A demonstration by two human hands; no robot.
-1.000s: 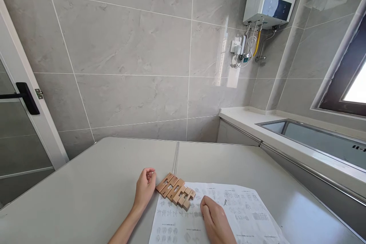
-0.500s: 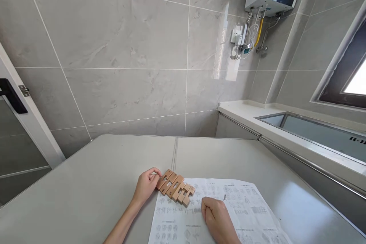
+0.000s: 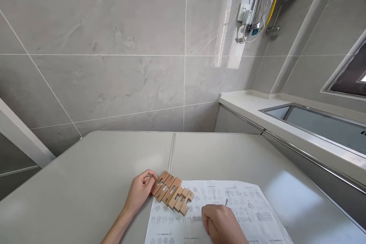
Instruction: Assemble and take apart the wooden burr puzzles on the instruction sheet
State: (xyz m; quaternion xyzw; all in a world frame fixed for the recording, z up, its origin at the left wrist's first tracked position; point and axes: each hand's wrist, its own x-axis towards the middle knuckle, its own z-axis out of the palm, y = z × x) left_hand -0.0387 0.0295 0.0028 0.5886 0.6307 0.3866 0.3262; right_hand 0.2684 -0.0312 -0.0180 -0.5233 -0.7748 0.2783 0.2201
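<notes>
- Fingers (image 3: 151, 175) of the left hand (image 3: 141, 188) are curled inward and narrow, at the left end of the wooden blocks; whether they pinch the end block or only rest against it, I cannot tell.
- Fingers of the right hand (image 3: 223, 223) are folded into a fist over the paper; what may be inside it is hidden.
- Largest is the grey tiled wall (image 3: 114, 84), standing behind the far edge of the bench.
- Next comes the pale bench (image 3: 85, 175); a thin seam starts near the middle of its far edge and runs toward the blocks.
- White worktop (image 3: 243, 101) extends along the right side of the bench.
- Printed paper (image 3: 211, 194) lies on the bench, well apart from its far edge; it carries many small figures and lines too small for reading.
- Wooden blocks (image 3: 169, 194) form a slanted row at the far left corner of the paper, partly reaching past its left edge; they touch side by side, with openings cut in them.
- Smallest are dark numbers (image 3: 166, 199) on some blocks; one looks like a 2.
</notes>
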